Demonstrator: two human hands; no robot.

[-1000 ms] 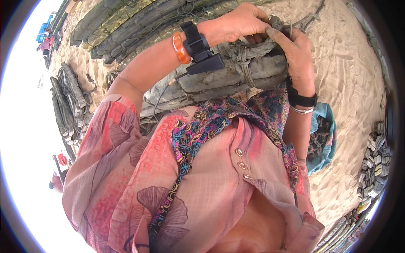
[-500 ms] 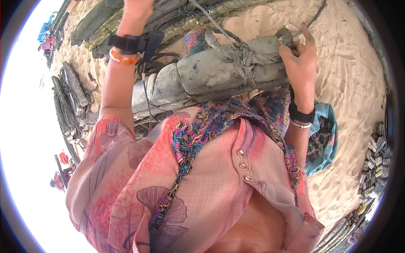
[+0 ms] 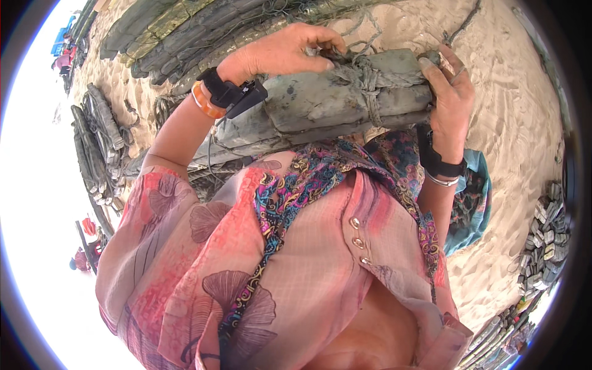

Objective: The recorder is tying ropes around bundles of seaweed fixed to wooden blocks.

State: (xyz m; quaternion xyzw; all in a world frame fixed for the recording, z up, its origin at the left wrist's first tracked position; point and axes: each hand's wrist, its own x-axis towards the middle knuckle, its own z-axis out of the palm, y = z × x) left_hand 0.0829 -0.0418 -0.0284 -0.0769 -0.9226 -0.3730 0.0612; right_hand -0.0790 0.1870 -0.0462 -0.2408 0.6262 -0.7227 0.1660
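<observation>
A long grey wrapped bundle (image 3: 314, 98), shaped like a log and creased, lies across in front of my body. Weathered rope (image 3: 370, 86) is wound and knotted round it near its right end. My left hand (image 3: 290, 52) is at the bundle's upper side, fingers curled and thumb close to the knot; it appears to pinch the rope, though the fingers partly hide the grip. At the right end my right hand (image 3: 448, 89) grips the bundle, thumb on top and fingers round the far side. A small dark lump shows between thumb and forefinger.
Similar long grey bundles (image 3: 179, 37) lie on the sand (image 3: 499, 111) beyond my left hand, others (image 3: 98, 142) at far left. A blue bag (image 3: 478, 203) with dark contents stands by my right forearm. Stacked grey blocks (image 3: 546, 240) sit at far right.
My left hand has come down from the top edge, rightward to the knot. The rope, drawn taut before, now hangs in slack loops. My right hand and the bundle's end have shifted slightly right.
</observation>
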